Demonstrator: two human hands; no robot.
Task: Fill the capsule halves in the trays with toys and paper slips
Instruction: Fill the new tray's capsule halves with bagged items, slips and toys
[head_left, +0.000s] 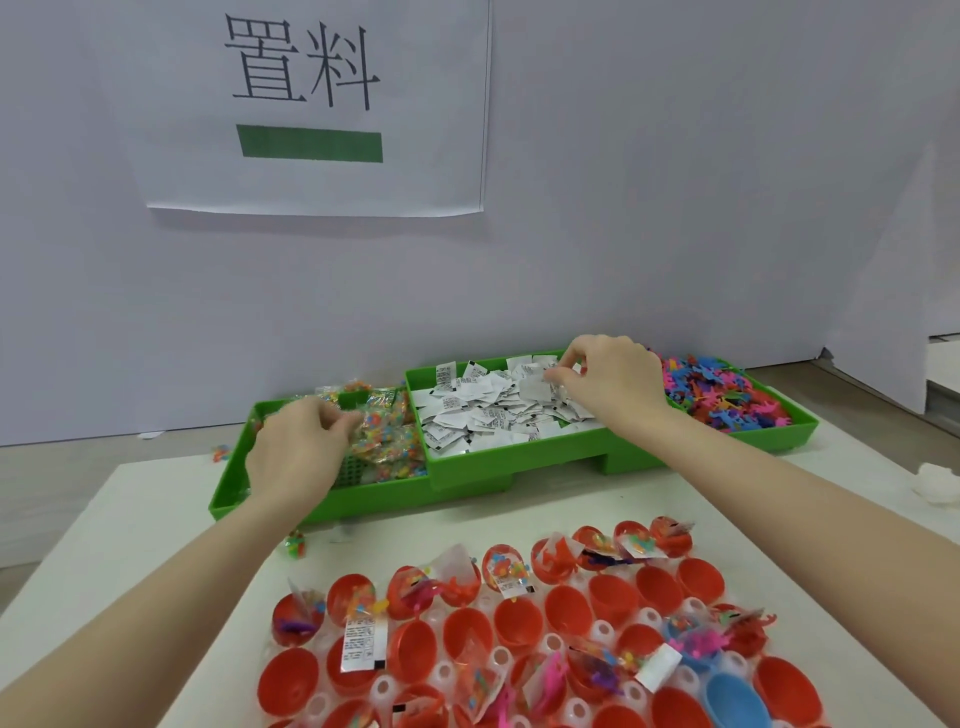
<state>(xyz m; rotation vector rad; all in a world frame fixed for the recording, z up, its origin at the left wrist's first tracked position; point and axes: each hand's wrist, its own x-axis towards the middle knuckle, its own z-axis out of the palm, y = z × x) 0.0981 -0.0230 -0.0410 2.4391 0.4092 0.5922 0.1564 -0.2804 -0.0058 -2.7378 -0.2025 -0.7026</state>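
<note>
Green plastic bins (519, 470) stand across the middle of the frame on a white table (156, 514), three compartments side by side. Left compartment: clear packets of coloured beads (387, 431); the left hand (296, 452) reaches in, fingers curled and pinching one packet. Centre compartment: a heap of folded paper slips (488, 415); the right hand (605, 376) hangs over its far right part, thumb and fingertips pinching a slip. Right compartment: a pile of small plastic toys (722, 389) in pink, blue and orange. Lower frame: a clear tray (602, 631) of red capsule halves (566, 608), one blue half (735, 701) at lower right; several halves already hold toys, packets and slips, others are bare. Upper left: a paper sign (311, 104) on the wall with black characters and a green bar. Right edge: a white crumpled lump (937, 483) on the table.
</note>
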